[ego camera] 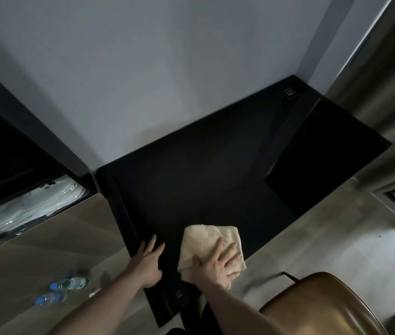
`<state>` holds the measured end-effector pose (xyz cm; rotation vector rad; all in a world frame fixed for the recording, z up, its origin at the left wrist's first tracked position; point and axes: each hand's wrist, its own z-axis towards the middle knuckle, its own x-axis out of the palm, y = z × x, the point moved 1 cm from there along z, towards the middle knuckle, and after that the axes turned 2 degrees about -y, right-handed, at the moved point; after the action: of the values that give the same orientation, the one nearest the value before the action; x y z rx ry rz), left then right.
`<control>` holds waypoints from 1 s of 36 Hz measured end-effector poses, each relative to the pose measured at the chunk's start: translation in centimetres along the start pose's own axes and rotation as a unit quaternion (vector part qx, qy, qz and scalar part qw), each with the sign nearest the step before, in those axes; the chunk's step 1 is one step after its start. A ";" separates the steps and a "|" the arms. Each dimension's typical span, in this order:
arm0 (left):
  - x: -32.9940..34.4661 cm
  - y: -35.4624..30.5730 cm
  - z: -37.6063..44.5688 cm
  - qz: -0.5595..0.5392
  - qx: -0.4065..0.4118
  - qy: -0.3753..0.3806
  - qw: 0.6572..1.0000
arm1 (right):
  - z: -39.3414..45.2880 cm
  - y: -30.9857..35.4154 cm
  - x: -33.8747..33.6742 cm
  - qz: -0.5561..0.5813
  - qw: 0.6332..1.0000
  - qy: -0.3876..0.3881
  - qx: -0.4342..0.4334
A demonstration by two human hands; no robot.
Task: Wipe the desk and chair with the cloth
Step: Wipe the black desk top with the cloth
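Cream cloth lies low centre on the black surface, near its front edge. The right hand presses it with flat, spread fingers; the left hand, relaxed and holding nothing, steadies the edge. Long overlapping strokes toward the wall would suit. The brown chair waits lower right; bottles lie on the floor, lower left.

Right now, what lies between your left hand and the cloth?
Only bare black desk: in the head view, the left hand rests flat beside the cloth, which the right hand presses.
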<state>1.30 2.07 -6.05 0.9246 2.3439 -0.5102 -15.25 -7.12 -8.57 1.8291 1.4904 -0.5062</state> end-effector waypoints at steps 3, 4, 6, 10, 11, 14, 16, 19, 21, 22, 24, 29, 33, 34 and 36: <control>-1.1 -1.8 0.7 0.005 0.021 -0.008 1.000 | 1.0 -0.3 -0.9 0.009 1.000 0.000 0.013; -1.4 -2.5 1.0 0.005 0.029 -0.009 1.000 | 1.3 -0.5 -1.3 0.015 1.000 -0.001 0.018; -2.0 -3.9 1.7 0.006 0.045 -0.007 0.999 | 2.1 -0.7 -2.0 0.026 0.999 -0.003 0.028; -2.6 -6.4 2.9 0.016 0.060 0.008 0.998 | 3.9 -1.2 -3.9 0.054 0.997 -0.013 0.057; -2.8 -7.0 3.2 0.021 0.060 0.010 0.998 | 4.4 -1.4 -4.4 0.060 0.996 -0.016 0.063; -3.2 -8.4 4.2 0.035 0.051 0.019 0.998 | 6.1 -2.2 -6.6 0.070 0.994 -0.030 0.082; -3.5 -9.5 5.1 0.043 0.041 0.022 0.998 | 7.7 -3.0 -8.2 0.074 0.992 -0.039 0.092; -3.9 -11.5 6.6 0.055 0.034 0.006 0.998 | 10.4 -4.3 -10.7 0.080 0.991 -0.055 0.095; -4.3 -13.1 7.6 0.065 0.040 -0.009 0.997 | 12.2 -5.3 -12.6 0.081 0.990 -0.066 0.091; -4.5 -14.1 8.1 0.067 0.044 -0.014 0.997 | 13.2 -5.7 -13.7 0.081 0.991 -0.068 0.087; -5.1 -16.4 9.1 0.065 0.050 -0.020 0.996 | 15.2 -6.6 -16.1 0.081 0.991 -0.074 0.082; -6.8 -22.2 11.4 0.035 0.038 -0.017 0.999 | 20.8 -8.9 -22.4 0.090 0.990 -0.082 0.076; -7.4 -25.4 13.1 -0.002 -0.010 -0.012 1.000 | 25.3 -10.5 -27.3 0.082 0.989 -0.091 0.086; -7.4 -25.7 13.2 -0.014 -0.021 -0.008 1.000 | 26.0 -10.6 -28.2 0.083 0.988 -0.098 0.090; -7.5 -26.3 13.8 -0.030 -0.041 0.000 0.999 | 27.6 -10.9 -29.9 0.082 0.986 -0.108 0.099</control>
<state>-7.89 -27.08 -8.30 0.8199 2.3792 -0.4340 -29.75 -46.68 -9.44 1.9599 1.1679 -0.7677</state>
